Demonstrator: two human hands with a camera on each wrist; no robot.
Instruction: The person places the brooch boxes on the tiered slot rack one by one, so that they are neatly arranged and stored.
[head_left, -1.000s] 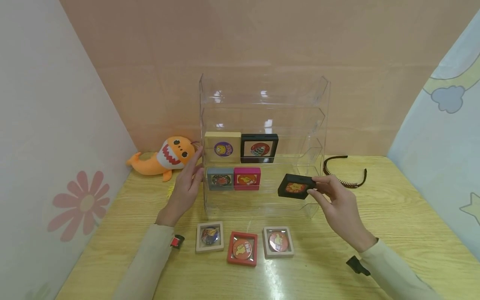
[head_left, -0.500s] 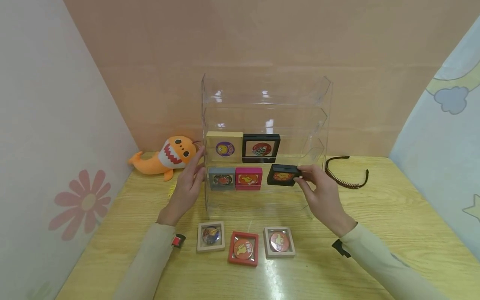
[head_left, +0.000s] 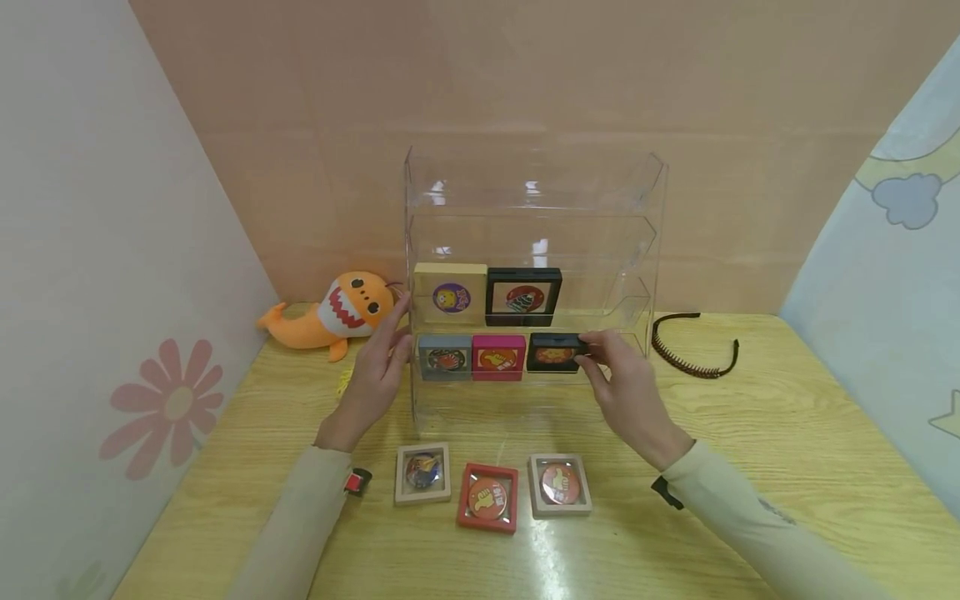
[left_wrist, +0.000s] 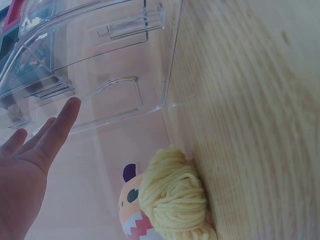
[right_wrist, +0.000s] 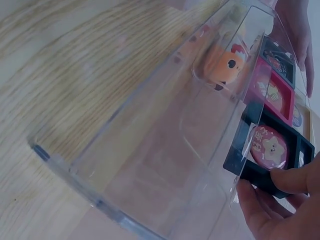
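A clear tiered display rack (head_left: 525, 208) stands upright on the table. My right hand (head_left: 630, 398) pinches the right edge of a black square frame (head_left: 537, 358) with a round badge inside; the right wrist view shows a star on the badge (right_wrist: 270, 146). This frame is at the lower filled tier, just right of a pink frame (head_left: 498, 342) and a grey frame (head_left: 446, 342). Whether its bottom rests on the shelf, I cannot tell. My left hand (head_left: 369, 385) lies with fairly straight fingers against the rack's left side. A cream frame (head_left: 450, 273) and another black frame (head_left: 522, 273) fill the tier above.
Two pale frames (head_left: 401, 473) (head_left: 536, 492) and a red frame (head_left: 487, 525) lie on the table (head_left: 660, 550) before the rack. Left of it sit an orange plush shark (head_left: 300, 331) and yellow yarn (left_wrist: 172, 200); a dark toothed headband (head_left: 675, 360) lies right.
My right hand has moved left and a little up with the black frame, from the rack's right front to beside the pink frame, turning it upright. The left hand stays put.
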